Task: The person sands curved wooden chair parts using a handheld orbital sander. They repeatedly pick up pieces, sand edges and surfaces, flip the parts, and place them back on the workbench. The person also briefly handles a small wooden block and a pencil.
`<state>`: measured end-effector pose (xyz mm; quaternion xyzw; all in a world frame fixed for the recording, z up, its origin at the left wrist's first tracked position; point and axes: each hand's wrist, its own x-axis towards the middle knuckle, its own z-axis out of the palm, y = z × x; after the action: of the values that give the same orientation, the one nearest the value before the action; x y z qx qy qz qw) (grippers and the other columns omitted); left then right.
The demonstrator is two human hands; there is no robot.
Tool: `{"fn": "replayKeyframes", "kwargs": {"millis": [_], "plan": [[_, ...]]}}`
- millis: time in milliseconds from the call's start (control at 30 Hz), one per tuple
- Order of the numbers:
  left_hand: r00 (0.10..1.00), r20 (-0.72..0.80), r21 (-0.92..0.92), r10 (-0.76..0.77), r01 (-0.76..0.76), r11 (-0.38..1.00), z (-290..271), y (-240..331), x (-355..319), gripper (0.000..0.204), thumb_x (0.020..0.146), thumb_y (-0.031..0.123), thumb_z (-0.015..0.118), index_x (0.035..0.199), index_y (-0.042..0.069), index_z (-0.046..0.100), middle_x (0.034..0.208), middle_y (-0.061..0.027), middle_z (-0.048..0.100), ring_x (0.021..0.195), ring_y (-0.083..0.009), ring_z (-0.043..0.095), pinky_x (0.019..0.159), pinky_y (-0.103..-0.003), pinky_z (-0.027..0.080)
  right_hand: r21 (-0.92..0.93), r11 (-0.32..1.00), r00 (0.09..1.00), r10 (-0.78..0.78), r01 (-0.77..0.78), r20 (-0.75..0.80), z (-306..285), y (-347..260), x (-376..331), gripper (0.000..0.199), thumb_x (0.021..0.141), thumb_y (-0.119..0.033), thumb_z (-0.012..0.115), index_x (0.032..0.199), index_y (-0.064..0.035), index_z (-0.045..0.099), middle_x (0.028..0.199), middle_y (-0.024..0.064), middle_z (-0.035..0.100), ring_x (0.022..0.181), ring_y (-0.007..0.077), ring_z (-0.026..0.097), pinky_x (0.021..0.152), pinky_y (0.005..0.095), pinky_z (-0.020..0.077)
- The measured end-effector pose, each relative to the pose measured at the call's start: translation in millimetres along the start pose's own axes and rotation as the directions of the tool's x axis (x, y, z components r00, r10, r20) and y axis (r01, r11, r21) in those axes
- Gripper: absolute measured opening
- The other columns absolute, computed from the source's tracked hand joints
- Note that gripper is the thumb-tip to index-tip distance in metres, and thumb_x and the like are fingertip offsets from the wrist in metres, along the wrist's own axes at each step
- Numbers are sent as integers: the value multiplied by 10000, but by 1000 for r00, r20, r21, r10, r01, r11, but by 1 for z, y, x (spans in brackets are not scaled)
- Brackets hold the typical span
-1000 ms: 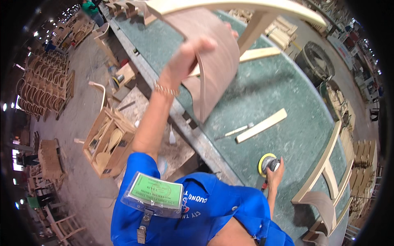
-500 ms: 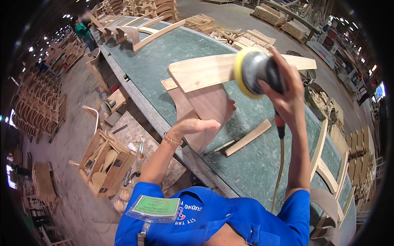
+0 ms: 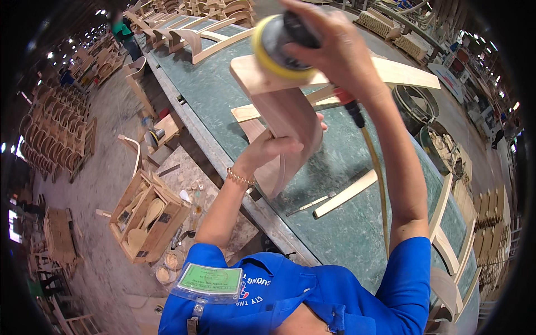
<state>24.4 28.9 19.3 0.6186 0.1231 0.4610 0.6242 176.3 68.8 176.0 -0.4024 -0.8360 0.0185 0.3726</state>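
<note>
Nearest you, a green badge hangs on your blue shirt, below your left hand. That hand, a bracelet at its wrist, is partly closed around the curved panel of a wooden frame, thumb on the near face and fingertips showing past the far edge. Your right hand is curled over the top of a round sander, whose yellow pad lies over the left end of the frame's pale rail; you cannot tell how hard it presses. The sander's hose runs down beneath your right forearm. Below and right of your left hand, a slim tool lies just beside a pale wood strip on the green surface. Lower left of that hand stands a wooden toolbox; well to its right, another frame rests on the surface. Farther off, beyond your left hand, more frames line the surface near a person in green.
</note>
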Motion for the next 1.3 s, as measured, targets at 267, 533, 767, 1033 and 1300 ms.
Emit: {"fn": "replayKeyframes", "kwargs": {"millis": [267,533,767,1033,1300], "plan": [[986,-91,36,-136,140,990,-7,18,7,667,693,142,666,1315,-16,482,1254,-153,590,1197,-254,550,1047,-349,414,229,973,989,50,-17,-136,-18,90,-14,687,774,-143,770,1392,-275,500,1210,49,604,1077,160,592,963,324,467],[957,-106,134,-270,282,950,-29,8,-2,495,766,111,675,1234,14,547,1161,-77,612,1059,-139,572,907,-305,462,-171,927,884,-371,334,-285,34,-1,-32,776,657,-96,788,1356,-306,525,1125,85,639,991,303,563,826,399,540],[957,-157,297,-246,283,912,-30,5,-5,502,781,134,625,1244,-38,531,1191,-116,622,1101,-176,575,941,-301,457,-172,933,893,-353,315,-279,38,-12,-20,758,640,-103,786,1325,-330,552,1071,60,658,1009,297,565,796,406,545],[997,-43,8,-68,68,998,-25,1,18,625,736,132,650,1318,-26,485,1268,-131,590,1204,-204,535,1058,-321,380,-23,999,912,-41,35,-409,1,96,-39,691,752,-124,780,1373,-265,512,1039,93,577,979,200,584,891,362,503],[978,-143,-41,-151,146,988,-22,3,1,609,783,123,643,1350,-3,460,1288,-96,559,1197,-193,524,1040,-324,393,-101,975,905,-221,197,-364,25,30,-36,727,700,-123,790,1349,-316,525,1111,113,607,997,280,582,864,399,516]]}}
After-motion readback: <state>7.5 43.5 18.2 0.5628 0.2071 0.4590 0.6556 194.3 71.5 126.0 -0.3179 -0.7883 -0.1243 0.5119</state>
